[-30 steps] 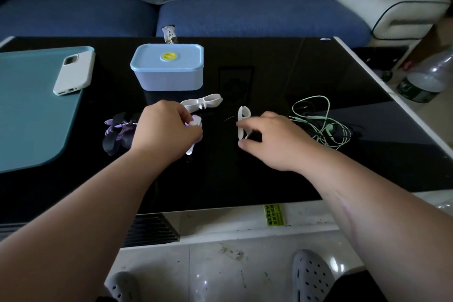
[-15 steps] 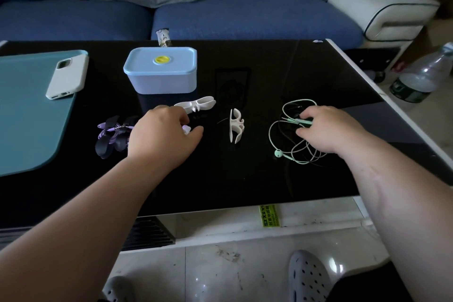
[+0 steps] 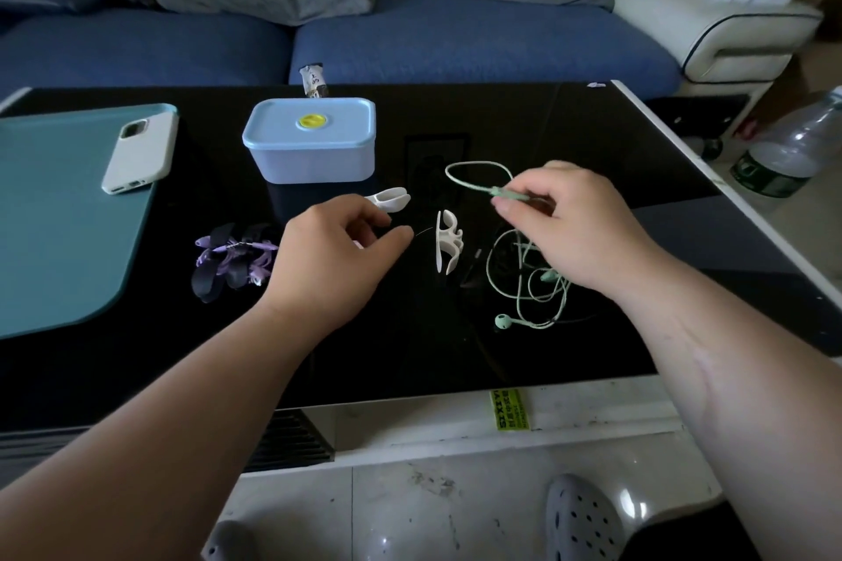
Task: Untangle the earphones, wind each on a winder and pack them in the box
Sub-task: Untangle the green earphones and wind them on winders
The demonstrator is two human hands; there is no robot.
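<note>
- Mint earphone cable (image 3: 488,272) heaped on desk (image 3: 592,137) just beneath right grip (image 3: 569,228); plug end (image 3: 508,195) pinched between thumb and forefinger, pointing leftward.
- White winder (image 3: 449,241) immediately left of the heap, between both grips, long axis running away.
- Left grip (image 3: 335,253) loosely curled; contents hidden.

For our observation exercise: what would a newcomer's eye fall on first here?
The right hand pinches the cord of tangled mint-green earphones, right of centre on the black table. A closed pale blue box sits behind the left hand.
</note>
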